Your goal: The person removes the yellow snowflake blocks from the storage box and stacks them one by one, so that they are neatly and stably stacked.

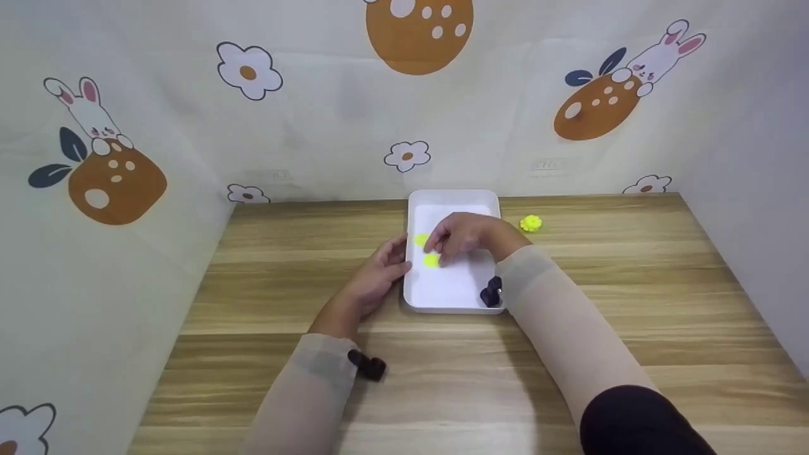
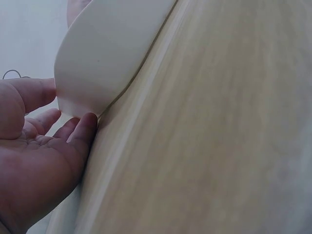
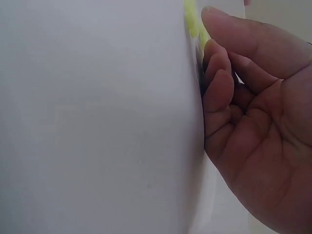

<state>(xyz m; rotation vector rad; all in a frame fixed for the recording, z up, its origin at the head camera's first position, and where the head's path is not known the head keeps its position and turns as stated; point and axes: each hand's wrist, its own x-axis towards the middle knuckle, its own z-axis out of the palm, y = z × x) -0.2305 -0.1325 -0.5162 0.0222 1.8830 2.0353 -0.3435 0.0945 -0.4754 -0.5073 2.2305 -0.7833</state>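
A white rectangular tray (image 1: 464, 294) lies on the wooden table. Along its left side my left hand (image 1: 380, 275) holds the wall, thumb at the rim; in the left wrist view the other fingers (image 2: 87, 127) bend in by its lower edge. Over the tray floor, my right hand (image 1: 464, 232) reaches in from the right with bent fingers, thumb and index tips apart. Right at those tips sit two small bright yellow pieces, a nearer one (image 1: 431, 260) and a farther one (image 1: 420, 239). In the right wrist view yellow (image 3: 192, 19) shows beside the thumb tip.
To the right of the tray, a bumpy yellow lump (image 1: 531, 223) rests on the table (image 1: 632, 284). A pale curtain (image 1: 328, 114) printed with rabbits and flowers rises behind the table's far edge. Small black cameras (image 1: 370, 365) are strapped at both wrists.
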